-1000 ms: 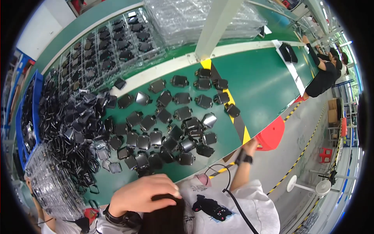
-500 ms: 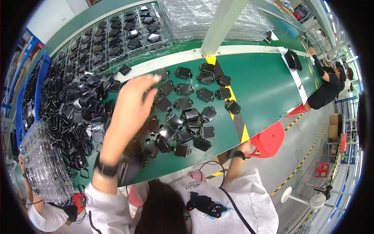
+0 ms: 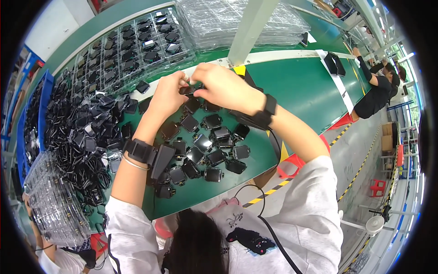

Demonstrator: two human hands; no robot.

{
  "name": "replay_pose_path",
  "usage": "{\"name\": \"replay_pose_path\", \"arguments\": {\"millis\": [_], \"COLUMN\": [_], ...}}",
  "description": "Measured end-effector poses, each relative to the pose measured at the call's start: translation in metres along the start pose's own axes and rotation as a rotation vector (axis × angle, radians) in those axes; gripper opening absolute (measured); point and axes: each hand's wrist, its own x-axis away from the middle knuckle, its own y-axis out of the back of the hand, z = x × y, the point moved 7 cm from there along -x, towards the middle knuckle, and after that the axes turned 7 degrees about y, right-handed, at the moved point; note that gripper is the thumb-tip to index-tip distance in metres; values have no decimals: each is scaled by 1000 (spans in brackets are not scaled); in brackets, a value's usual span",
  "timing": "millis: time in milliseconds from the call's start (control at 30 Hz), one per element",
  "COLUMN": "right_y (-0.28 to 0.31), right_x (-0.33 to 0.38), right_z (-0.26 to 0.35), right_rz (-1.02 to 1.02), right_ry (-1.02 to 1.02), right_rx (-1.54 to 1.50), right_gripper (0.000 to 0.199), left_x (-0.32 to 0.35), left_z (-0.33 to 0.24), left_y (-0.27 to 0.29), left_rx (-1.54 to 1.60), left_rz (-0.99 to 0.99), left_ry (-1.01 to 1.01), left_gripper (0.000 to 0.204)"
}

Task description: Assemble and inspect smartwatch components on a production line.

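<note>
Held part: I see a small black module (image 3: 188,90) pinched between both hands, just above the centre of the frame, lifted over the green table (image 3: 296,86).
Left hand: my left hand (image 3: 167,93) has its fingertips pressed together on the module's left end; a black strap-on unit (image 3: 150,154) sits on that wrist.
Right hand: my right hand (image 3: 222,86) closes over the module's right end, fingers curled down on it; a black wristband (image 3: 262,114) shows on the forearm.
Below the hands: loose black square modules (image 3: 207,146) lie scattered on the table, centre of the frame, some touching.
Left of frame: a tangled heap of black parts with cables (image 3: 77,137), beside a blue bin (image 3: 43,100) at the far left.
Upper left: a clear compartment tray (image 3: 123,50) holds one black part per cell.
Top centre: a stack of clear trays (image 3: 219,23).
Lower left: another clear tray stack (image 3: 50,205).
Right edge: another person (image 3: 378,86) leans on the table.
</note>
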Motion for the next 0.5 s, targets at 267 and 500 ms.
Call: {"name": "replay_pose_path", "arguments": {"millis": [267, 500], "right_y": [-33, 25], "right_x": [-9, 24], "right_z": [-23, -51], "right_rz": [59, -187], "right_ry": [-60, -334], "right_rx": [-128, -319], "right_gripper": [12, 10], "left_x": [0, 18], "left_z": [2, -7], "left_y": [2, 20], "left_rx": [27, -32], "left_rz": [75, -21], "left_ry": [50, -77], "left_gripper": [61, 59]}}
